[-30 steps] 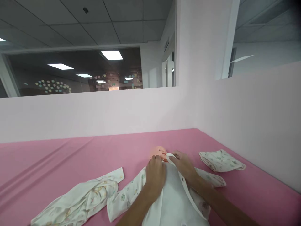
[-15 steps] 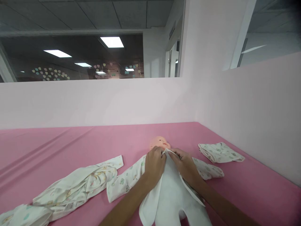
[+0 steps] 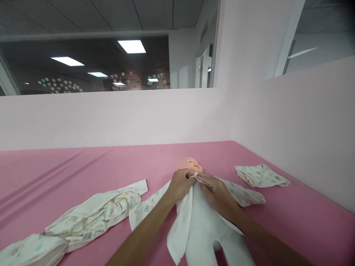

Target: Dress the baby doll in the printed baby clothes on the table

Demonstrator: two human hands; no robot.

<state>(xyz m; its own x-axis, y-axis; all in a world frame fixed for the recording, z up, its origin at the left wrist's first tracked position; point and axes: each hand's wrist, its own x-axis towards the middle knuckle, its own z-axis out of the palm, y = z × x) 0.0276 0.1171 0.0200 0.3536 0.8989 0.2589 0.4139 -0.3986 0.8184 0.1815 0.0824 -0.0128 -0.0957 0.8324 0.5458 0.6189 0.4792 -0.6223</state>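
A baby doll [image 3: 190, 163] lies on its back on a pink surface, its head at the far end and its white body towards me. An open white baby shirt [image 3: 181, 221] with small printed pictures is on it, sleeves spread to both sides. At the doll's neck my left hand [image 3: 181, 184] is closed, pinching the shirt's left neckline edge. My right hand [image 3: 215, 190] is closed on the opposite edge, close beside it. A thin white loop [image 3: 196, 174], like a tie or trim, stands up between the fingertips. The fingers partly hide what they pinch.
Crumpled printed baby clothes [image 3: 94, 212] lie to the left, touching the shirt's left sleeve. A folded printed cloth [image 3: 262, 175] is at the right. The pink mat [image 3: 83, 166] meets a white wall [image 3: 124, 118] behind and another at the right.
Both hands have drawn slightly closer together at the neck. The thin white loop now shows between the fingers, and the left shirt flap hangs more narrowly folded. The view has shifted slightly.
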